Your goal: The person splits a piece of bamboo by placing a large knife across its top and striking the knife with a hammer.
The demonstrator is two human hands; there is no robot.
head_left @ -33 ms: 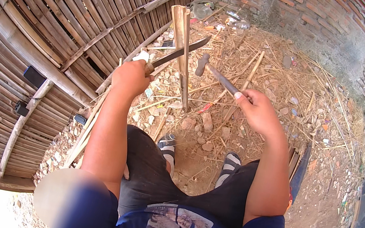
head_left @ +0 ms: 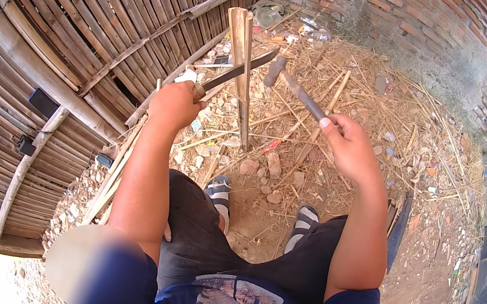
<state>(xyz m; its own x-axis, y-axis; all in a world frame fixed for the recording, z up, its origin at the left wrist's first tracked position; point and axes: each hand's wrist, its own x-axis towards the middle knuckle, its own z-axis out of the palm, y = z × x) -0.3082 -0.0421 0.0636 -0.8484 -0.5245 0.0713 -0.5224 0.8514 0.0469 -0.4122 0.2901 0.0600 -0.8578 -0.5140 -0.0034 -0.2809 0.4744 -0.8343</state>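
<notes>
My left hand [head_left: 175,103] is closed around the handle of a machete [head_left: 224,77]. Its dark, curved blade crosses a split piece of bamboo [head_left: 243,64], and the tip sticks out on the right side. The bamboo stands nearly upright, slightly tilted, its lower end at the ground. How deep the blade sits in it I cannot tell. My right hand [head_left: 354,147] grips a hammer [head_left: 305,98] by its handle. The hammer's head is just right of the blade's tip end, seemingly apart from it.
A slatted bamboo wall [head_left: 112,11] rises on the left, and a brick wall [head_left: 409,25] stands at the back. Straw, stones [head_left: 274,165] and litter cover the ground. Bamboo strips [head_left: 111,181] lie by my left arm. My sandalled feet [head_left: 219,195] are apart below the bamboo.
The hammer's head has shifted up and slightly right, and my right hand has moved a little right. My left hand, the machete and the bamboo have barely moved.
</notes>
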